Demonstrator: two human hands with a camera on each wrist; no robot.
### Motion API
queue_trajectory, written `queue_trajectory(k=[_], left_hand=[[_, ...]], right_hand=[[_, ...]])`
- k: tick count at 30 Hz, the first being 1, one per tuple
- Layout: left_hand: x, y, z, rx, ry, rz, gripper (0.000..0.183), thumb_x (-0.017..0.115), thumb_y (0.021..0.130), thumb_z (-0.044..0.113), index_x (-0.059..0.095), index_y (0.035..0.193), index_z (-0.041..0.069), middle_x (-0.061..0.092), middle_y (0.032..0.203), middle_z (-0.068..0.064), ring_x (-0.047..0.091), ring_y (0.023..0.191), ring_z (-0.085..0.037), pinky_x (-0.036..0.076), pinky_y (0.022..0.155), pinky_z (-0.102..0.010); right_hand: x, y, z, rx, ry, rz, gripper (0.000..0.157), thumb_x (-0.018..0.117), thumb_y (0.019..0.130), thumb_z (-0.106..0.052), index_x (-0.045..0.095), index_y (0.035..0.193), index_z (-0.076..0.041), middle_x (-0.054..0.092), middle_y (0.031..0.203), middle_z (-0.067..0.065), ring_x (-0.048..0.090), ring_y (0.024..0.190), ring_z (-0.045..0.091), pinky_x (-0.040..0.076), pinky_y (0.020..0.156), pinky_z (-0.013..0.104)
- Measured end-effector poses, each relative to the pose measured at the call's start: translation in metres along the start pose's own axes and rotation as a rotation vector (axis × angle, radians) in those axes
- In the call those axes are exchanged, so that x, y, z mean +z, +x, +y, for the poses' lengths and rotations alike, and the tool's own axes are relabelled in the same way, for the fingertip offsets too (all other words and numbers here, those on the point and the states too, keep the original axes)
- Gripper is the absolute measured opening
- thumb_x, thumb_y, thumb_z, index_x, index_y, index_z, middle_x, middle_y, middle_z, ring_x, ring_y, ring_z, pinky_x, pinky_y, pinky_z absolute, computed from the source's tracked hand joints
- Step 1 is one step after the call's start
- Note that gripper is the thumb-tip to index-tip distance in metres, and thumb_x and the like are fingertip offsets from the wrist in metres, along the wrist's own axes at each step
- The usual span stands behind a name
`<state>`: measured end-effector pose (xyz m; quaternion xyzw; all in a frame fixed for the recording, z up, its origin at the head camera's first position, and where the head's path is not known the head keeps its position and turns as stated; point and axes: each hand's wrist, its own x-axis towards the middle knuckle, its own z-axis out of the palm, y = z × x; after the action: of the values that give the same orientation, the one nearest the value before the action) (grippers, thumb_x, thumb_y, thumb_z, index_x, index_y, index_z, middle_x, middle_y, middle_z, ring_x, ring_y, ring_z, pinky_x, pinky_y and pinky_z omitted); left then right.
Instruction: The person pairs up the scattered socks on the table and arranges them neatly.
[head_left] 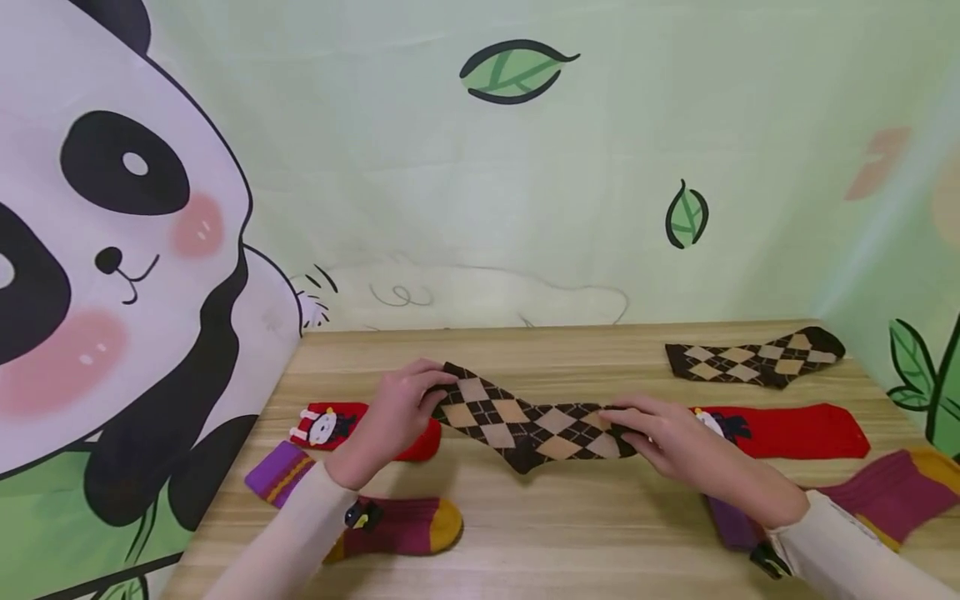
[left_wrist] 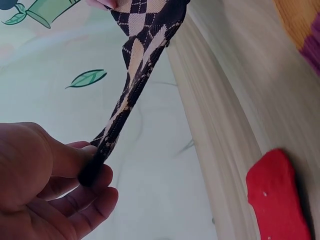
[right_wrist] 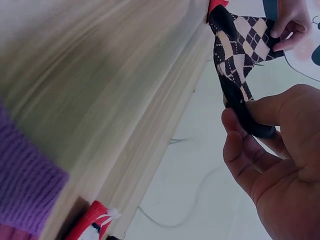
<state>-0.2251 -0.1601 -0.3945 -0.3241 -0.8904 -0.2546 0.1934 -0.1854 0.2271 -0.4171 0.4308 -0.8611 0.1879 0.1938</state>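
A black, beige and grey argyle sock point(head_left: 540, 425) is stretched sideways between both hands, lifted above the wooden table point(head_left: 570, 533). My left hand point(head_left: 397, 412) pinches its dark cuff between thumb and fingers; the left wrist view shows the sock point(left_wrist: 132, 92) edge-on, running away from that grip. At the opposite end, my right hand point(head_left: 675, 437) pinches the black toe, as the right wrist view of the sock point(right_wrist: 245, 45) also shows. The heel points down in the middle. Behind the left hand, a red sock point(head_left: 422, 443) lies partly hidden.
A matching argyle sock point(head_left: 750, 360) lies at the back right. Another red sock point(head_left: 806, 431) is beside the right hand. Maroon socks with mustard and purple parts lie at left point(head_left: 401, 525) and right point(head_left: 885, 500), partly under the forearms. A panda-printed backdrop point(head_left: 405, 167) stands behind the table.
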Motion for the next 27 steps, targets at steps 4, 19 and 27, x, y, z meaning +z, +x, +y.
queue_trajectory(k=[4,19,27], left_hand=[[0.002,0.000,0.005,-0.009,-0.008,-0.021,0.026,0.077,0.085,-0.009,0.077,0.109,0.000,0.071,0.112,-0.012,0.071,0.103,-0.027,0.059,0.088,-0.037],[0.019,-0.006,0.023,-0.017,-0.020,-0.155,0.025,0.077,0.088,-0.005,0.078,0.111,0.004,0.072,0.109,-0.006,0.070,0.097,-0.019,0.059,0.086,-0.030],[0.031,-0.010,0.031,0.023,-0.045,-0.194,0.025,0.077,0.087,-0.006,0.077,0.111,0.002,0.071,0.112,-0.010,0.071,0.102,-0.023,0.059,0.086,-0.032]], right_hand=[[-0.002,-0.003,-0.002,0.019,-0.022,-0.021,0.044,0.080,0.080,0.010,0.073,0.121,-0.003,0.068,0.118,0.008,0.068,0.093,0.015,0.059,0.072,0.028],[-0.012,-0.030,-0.008,0.157,0.004,-0.183,0.040,0.078,0.084,0.007,0.073,0.122,-0.007,0.067,0.119,0.006,0.069,0.098,0.019,0.060,0.076,0.034],[-0.011,-0.049,-0.006,0.190,0.017,-0.216,0.039,0.079,0.084,0.005,0.074,0.120,-0.008,0.066,0.118,0.007,0.068,0.091,0.017,0.060,0.073,0.032]])
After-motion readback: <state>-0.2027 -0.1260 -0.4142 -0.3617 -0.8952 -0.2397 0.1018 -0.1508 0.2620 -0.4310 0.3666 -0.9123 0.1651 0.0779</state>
